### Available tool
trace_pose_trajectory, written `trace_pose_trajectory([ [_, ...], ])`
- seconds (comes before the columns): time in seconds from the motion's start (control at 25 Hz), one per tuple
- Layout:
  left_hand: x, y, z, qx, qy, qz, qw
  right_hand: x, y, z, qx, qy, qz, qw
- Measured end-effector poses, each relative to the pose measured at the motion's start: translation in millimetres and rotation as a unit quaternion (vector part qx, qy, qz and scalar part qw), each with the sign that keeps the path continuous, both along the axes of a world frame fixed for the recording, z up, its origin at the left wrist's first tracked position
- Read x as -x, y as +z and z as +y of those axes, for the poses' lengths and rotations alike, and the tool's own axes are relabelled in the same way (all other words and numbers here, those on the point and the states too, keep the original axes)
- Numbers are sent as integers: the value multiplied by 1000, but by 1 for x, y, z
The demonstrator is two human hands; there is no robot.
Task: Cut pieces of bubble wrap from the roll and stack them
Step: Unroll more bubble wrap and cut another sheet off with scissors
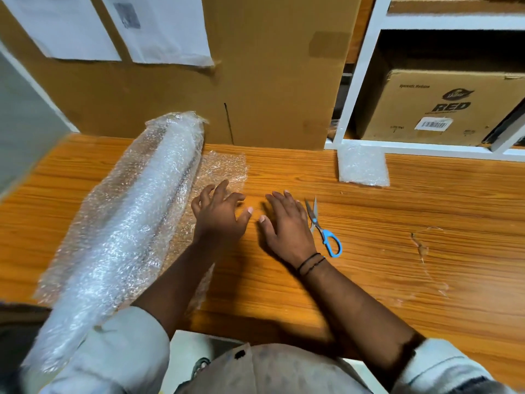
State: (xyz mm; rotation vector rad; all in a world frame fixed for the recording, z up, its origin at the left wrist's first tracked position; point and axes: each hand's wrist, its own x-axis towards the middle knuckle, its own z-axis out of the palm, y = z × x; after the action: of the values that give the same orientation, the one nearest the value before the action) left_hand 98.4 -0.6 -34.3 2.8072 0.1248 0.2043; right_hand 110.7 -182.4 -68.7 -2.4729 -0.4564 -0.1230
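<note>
Fingers (222,190) on both hands are spread out and hold nothing. The left hand (220,214) sits at the edge of the loose sheet (224,166) that comes off the bubble wrap roll (136,211). Its fingertips reach the sheet, but it is hard to tell if they press down. The right hand (287,223) lies flat on the wooden table (397,223), just beside the blue-handled scissors (324,231).

The step looks like getting the next piece ready to cut. To do it well, the person should pull the sheet out smooth and flat and hold it down with the left hand. The right hand should then pick up the scissors and cut straight across. A cut piece (363,169) lies far off to the right, by the white shelf (358,81). The new piece should go right on top, with its edges lined up.
</note>
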Motion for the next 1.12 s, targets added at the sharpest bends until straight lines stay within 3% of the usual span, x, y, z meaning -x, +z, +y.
trace_pose_trajectory([
  [0.36, 42, -22, 128, -57, 2, -59, 997, 39, 6, 160, 61, -8, 43, 997],
  [0.52, 44, -17, 157, -118, -50, 22, 992, 45, 0, 213, 73, -36, 89, 993],
  [0.64, 47, -19, 185, -190, -59, 38, 979, 49, -18, 224, 160, -51, 89, 982],
  [0.8, 44, -14, 230, -216, -62, 25, 974, 44, -25, 218, 216, -49, 79, 972],
  [1.12, 37, 10, 271, -122, -39, 75, 989, 35, -19, 173, 269, -42, 98, 957],
])
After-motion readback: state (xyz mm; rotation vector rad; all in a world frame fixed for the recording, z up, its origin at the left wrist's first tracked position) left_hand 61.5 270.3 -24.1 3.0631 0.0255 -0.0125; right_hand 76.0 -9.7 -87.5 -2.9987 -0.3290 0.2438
